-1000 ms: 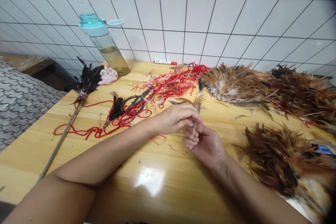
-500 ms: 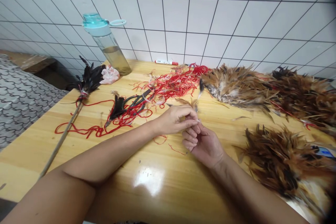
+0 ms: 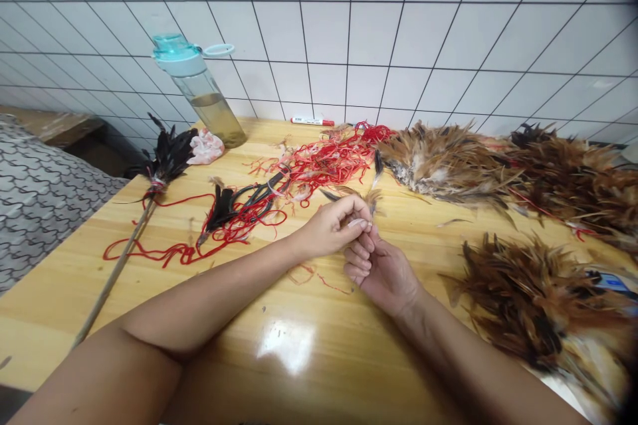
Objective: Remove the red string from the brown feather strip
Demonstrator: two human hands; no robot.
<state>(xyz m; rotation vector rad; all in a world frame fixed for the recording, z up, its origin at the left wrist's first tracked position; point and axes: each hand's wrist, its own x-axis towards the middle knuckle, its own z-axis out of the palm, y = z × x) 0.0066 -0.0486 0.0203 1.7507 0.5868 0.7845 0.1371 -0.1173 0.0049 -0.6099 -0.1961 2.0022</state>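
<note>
Left hand (image 3: pixel 333 229) and right hand (image 3: pixel 386 272), both curled, meet at the fingertips over a desk (image 3: pixel 343 345); whether either pinches something thin cannot be told. Small brown feathers (image 3: pixel 373 198) lie just beyond, toward twelve o'clock. Print on a marker (image 3: pixel 312 121), at eleven, is illegible. Forearms (image 3: pixel 239 272) enter from eight and four.

Nearer than the grip of the left hand (image 3: pixel 333 226) and right hand (image 3: pixel 391 275), a passage runs over the table (image 3: pixel 343 345) between the forearms (image 3: pixel 239 282). Just beyond it, loose feathers (image 3: pixel 375 199) obstruct; left, scissors (image 3: pixel 278 180) and cord (image 3: pixel 242 228). Rightward, there is room before the brown bundle (image 3: pixel 528 305).
</note>
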